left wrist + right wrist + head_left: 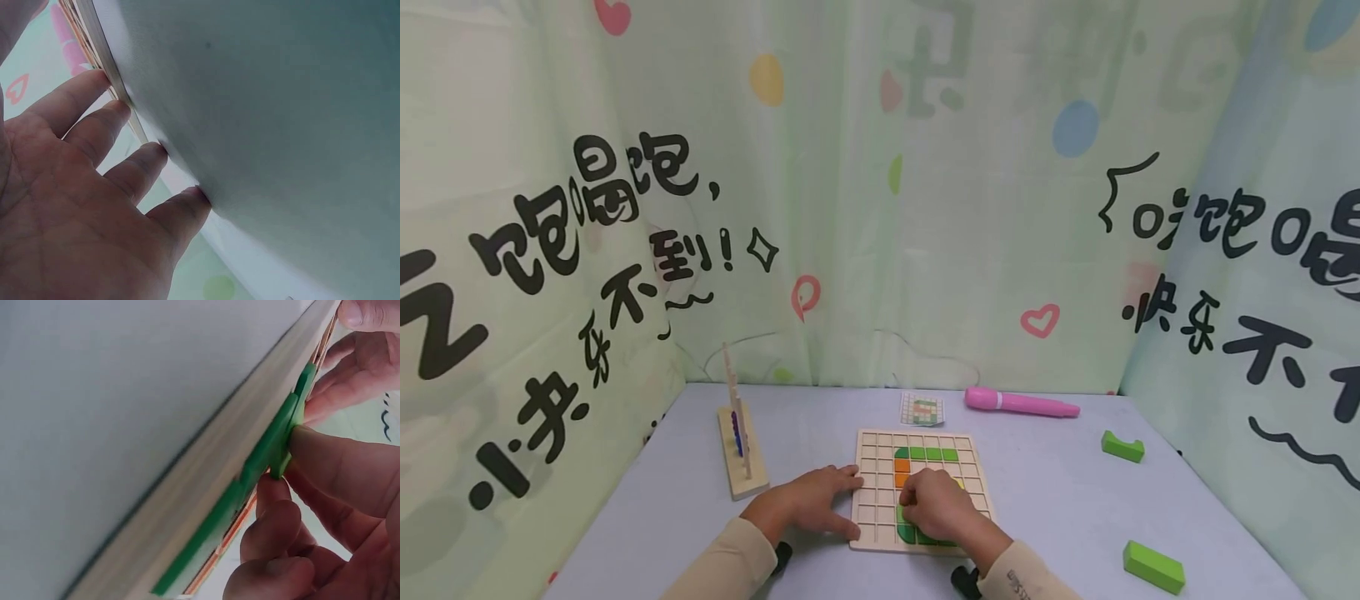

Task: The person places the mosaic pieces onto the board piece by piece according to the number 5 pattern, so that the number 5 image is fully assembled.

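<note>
A wooden grid board (868, 471) lies on the table in the head view, with colored tiles in part of its squares. Green tiles (932, 454) form a row near its far side, and orange tiles (902, 467) stand below them. My left hand (811, 502) rests against the board's left edge, fingers spread. Over the board's lower middle, my right hand (942, 504) pinches a small light green tile (285, 453) between thumb and finger. That tile is next to dark green tiles (203, 540) on the board. My right hand hides some squares.
A small patterned grid card (922, 409) lies beyond the board, beside a pink pen-like stick (1022, 402). To the left stands a wooden frame on a base (743, 450). A notched green block (1123, 447) and a rectangular green block (1153, 567) lie to the right.
</note>
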Available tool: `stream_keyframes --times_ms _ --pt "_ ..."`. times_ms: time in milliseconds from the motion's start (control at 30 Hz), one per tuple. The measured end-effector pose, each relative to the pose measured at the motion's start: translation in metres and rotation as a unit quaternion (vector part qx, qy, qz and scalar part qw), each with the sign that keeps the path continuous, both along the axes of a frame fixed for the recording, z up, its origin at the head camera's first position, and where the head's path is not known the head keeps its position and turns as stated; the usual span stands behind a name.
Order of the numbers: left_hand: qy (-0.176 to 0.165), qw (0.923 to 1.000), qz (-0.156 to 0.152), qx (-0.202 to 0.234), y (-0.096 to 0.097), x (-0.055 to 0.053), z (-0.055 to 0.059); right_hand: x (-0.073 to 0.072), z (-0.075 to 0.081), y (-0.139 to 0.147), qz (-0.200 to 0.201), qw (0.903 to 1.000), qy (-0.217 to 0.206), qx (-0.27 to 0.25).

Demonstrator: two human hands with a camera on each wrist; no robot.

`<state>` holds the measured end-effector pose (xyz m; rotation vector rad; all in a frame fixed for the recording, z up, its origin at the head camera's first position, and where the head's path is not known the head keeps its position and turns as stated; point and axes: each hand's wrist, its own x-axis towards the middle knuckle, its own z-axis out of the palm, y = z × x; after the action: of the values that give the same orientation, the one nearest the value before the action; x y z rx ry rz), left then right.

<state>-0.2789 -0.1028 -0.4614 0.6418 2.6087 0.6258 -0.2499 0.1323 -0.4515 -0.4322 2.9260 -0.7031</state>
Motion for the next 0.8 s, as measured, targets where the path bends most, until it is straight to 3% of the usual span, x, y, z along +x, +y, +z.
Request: stream_keyframes --times_ms 167,300,433,567,700,800 --pt "0.004 1.0 -0.003 -0.001 0.001 0.0 0.0 0.002 0.003 -0.001 -0.002 0.9991 0.017 0.038" --pt "0.007 0.9999 -0.008 -0.004 0.003 -0.001 0.0 0.003 0.006 0.003 0.004 0.9995 0.016 0.026" --pt "0.007 0.9999 -0.006 -0.008 0.003 -0.002 0.001 0.003 0.008 0.013 0.025 0.9992 -0.005 -0.03" --pt "0.008 0.9998 -0.002 -0.016 0.002 -0.003 0.002 0.004 0.009 0.028 0.023 0.9926 -0.043 -0.111" --pt "0.004 0.9999 0.001 -0.016 -0.001 -0.004 0.002 0.006 0.008 0.045 -0.031 0.9768 -0.075 -0.198" --pt "0.002 1.0 0.006 -0.002 -0.003 -0.002 0.001 0.007 0.011 0.058 -0.093 0.9611 -0.067 -0.251"
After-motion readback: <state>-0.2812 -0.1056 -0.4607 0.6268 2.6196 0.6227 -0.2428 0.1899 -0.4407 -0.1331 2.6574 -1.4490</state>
